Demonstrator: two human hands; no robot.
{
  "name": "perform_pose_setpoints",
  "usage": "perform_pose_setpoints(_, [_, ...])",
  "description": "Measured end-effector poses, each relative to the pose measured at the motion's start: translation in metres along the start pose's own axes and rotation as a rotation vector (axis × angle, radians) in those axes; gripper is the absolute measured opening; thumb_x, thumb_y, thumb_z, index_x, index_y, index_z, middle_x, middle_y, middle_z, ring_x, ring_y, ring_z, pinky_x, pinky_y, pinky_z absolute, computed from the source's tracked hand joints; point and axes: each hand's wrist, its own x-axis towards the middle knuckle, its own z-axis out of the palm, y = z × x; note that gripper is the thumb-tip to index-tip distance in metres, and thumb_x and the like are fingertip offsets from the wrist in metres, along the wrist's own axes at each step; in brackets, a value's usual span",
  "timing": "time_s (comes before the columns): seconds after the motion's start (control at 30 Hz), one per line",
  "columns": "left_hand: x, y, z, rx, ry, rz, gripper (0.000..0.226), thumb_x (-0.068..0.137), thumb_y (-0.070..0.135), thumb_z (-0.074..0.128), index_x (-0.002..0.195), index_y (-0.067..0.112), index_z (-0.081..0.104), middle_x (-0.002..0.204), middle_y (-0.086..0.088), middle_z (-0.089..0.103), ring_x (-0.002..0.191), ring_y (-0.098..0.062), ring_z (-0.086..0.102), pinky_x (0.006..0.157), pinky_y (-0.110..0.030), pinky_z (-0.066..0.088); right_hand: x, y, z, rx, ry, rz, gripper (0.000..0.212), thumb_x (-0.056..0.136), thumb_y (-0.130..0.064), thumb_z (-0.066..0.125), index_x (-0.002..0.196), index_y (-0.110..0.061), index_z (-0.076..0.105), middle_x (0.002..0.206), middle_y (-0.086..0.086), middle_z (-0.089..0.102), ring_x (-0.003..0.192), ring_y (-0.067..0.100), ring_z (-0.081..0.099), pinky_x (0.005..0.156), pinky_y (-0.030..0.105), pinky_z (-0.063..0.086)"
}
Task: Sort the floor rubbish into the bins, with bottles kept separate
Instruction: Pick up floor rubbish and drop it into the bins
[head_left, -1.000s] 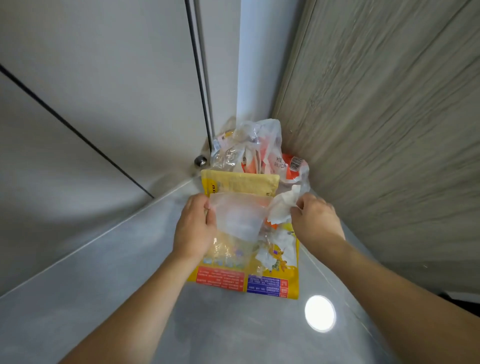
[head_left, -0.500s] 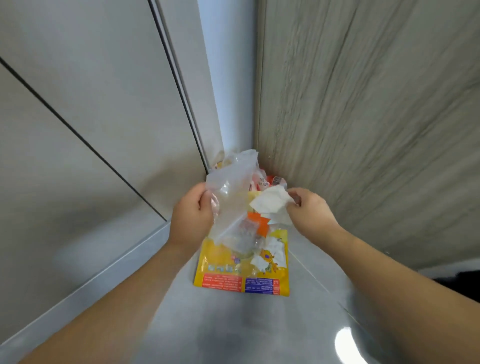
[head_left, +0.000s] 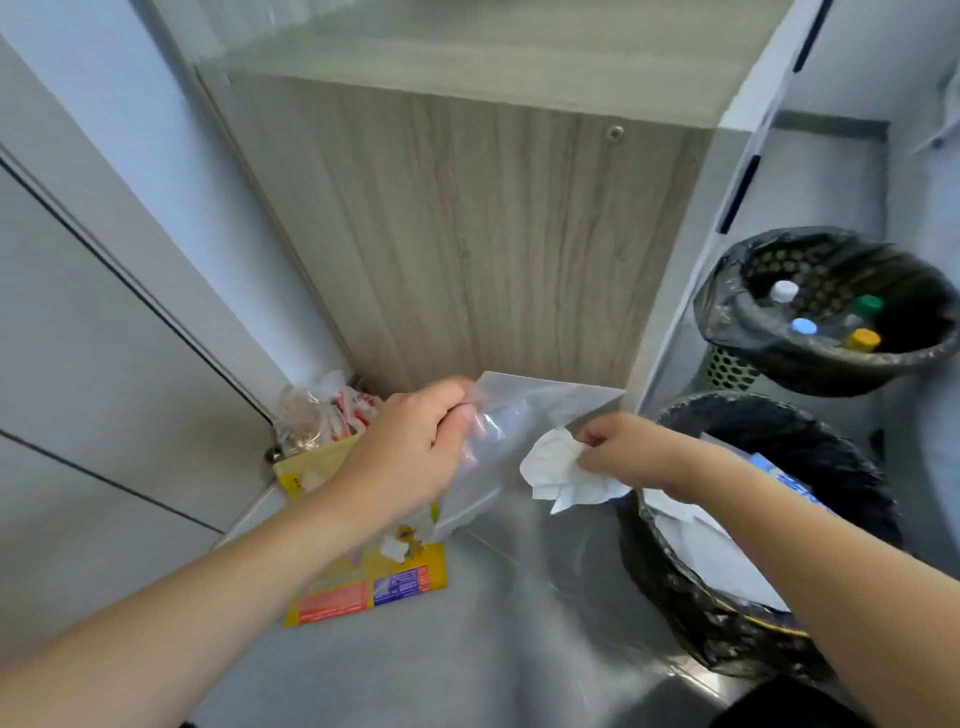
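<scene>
A person's left hand (head_left: 415, 447), back turned up and fingers curled, grips the edge of a clear plastic bag (head_left: 524, 431) that hangs in the air above the grey floor (head_left: 467, 649). The right hand (head_left: 623, 452), reaching in from the lower right, pinches a crumpled white tissue (head_left: 563, 470) between thumb and fingers, just beside the bag. Both forearms stretch forward from the bottom corners.

Directly right of the tissue stands the near bin (head_left: 675, 571), lined in black and holding white paper. Behind it, the far bin (head_left: 727, 312) (also black-lined) holds 4 bottles, their caps white, blue, green and yellow.

Below the left hand, a yellow snack packet (head_left: 363, 587) lies flat on the floor. More wrappers (head_left: 332, 410) sit in the corner against a wood-grain cabinet (head_left: 467, 234).
</scene>
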Motion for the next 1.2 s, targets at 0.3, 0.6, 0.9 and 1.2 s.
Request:
perform_pose_setpoints(0.3, [0.03,0.109,0.104,-0.327,-0.023,-0.003,0.023,0.1,0.01,0.042,0.102,0.019,0.063,0.077,0.004,0.071,0.048,-0.018,0.065,0.05,-0.021,0.049,-0.064,0.111,-0.085,0.045,0.22,0.228,0.026,0.088,-0.002,0.04,0.087,0.0,0.067,0.077,0.023,0.067,0.058,0.03,0.063,0.046,0.029,0.052])
perform_pose_setpoints(0.6, [0.063,0.119,0.207,-0.222,-0.355,-0.465,0.011,0.085,0.003,0.044,0.078,0.011,0.048,0.08,-0.008,0.056,0.072,-0.032,0.068,0.065,-0.039,0.06,-0.068,0.176,-0.069,-0.019,0.383,0.266,0.012,0.091,-0.008,0.045,0.089,-0.006,0.057,0.097,0.012,0.061,0.093,0.03,0.058,0.067,0.031,0.043])
perform_pose_setpoints(0.9, [0.06,0.1,0.233,-0.153,-0.504,-0.446,0.022,0.085,-0.001,0.038,0.081,0.006,0.058,0.082,-0.018,0.062,0.068,-0.035,0.064,0.07,-0.047,0.06,-0.051,0.166,-0.043,-0.051,0.299,0.219,0.015,0.09,-0.005,0.04,0.1,-0.004,0.052,0.1,0.013,0.056,0.079,0.025,0.051,0.063,0.031,0.043])
perform_pose_setpoints(1.2, [0.066,0.112,0.257,-0.516,-0.592,-0.768,0.022,0.089,0.001,0.045,0.078,0.007,0.062,0.068,-0.008,0.067,0.062,-0.023,0.063,0.068,-0.033,0.057,-0.04,0.17,-0.028,-0.226,0.39,0.167,0.018,0.088,-0.001,0.042,0.102,-0.006,0.051,0.109,0.011,0.051,0.105,0.03,0.05,0.077,0.033,0.037])
